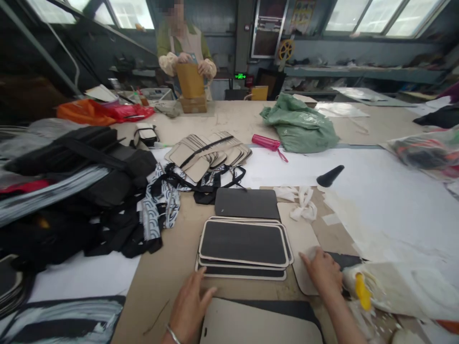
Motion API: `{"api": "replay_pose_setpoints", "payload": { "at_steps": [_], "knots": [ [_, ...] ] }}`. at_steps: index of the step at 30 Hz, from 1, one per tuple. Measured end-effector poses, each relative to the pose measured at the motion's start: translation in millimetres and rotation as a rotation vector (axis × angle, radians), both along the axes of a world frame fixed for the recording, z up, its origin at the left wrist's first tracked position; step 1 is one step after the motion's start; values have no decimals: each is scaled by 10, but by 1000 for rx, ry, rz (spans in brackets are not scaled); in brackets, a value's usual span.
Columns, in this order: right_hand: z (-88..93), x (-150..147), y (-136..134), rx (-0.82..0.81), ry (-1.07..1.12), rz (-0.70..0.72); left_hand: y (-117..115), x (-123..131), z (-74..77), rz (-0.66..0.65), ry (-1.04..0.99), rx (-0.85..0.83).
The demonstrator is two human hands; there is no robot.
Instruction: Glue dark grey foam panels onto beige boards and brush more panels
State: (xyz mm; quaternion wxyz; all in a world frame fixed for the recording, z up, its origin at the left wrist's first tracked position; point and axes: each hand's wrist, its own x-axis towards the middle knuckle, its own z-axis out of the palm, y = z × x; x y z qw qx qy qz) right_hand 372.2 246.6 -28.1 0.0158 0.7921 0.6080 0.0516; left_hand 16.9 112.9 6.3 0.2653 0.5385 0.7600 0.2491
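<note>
My left hand (191, 306), a bangle on its wrist, is open with fingers apart. Its fingertips are at the near left corner of a stack of dark rounded panels with beige rims (244, 242); whether they touch it I cannot tell. Over a beige panel (299, 239) right of the stack is my right hand (324, 273), thumb apart from the loosely bent fingers, nothing visible in its grasp. A dark panel (344, 259) lies partly beneath that hand. Closest to me is a larger beige panel (258, 322) overlapping a dark one. Behind the stack rests a plain dark panel (247, 203).
Black fabric and bags (96, 191) are heaped at left. Fanned beige panels (208, 153), a pink pouch (266, 142) and a green plastic bag (301, 124) lie farther back. A whitish container with yellow (380, 289) sits at right. Across the table a person (186, 52) handles a brown box.
</note>
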Motion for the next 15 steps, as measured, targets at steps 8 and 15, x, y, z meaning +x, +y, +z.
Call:
{"api": "replay_pose_setpoints", "payload": {
  "at_steps": [8, 15],
  "knots": [
    [289, -63, 176, -152, 45, -194, -636, 494, -163, 251, -156, -145],
    [332, -232, -108, 54, 151, 34, -612, 552, -109, 348, -202, -206]
  ]
}}
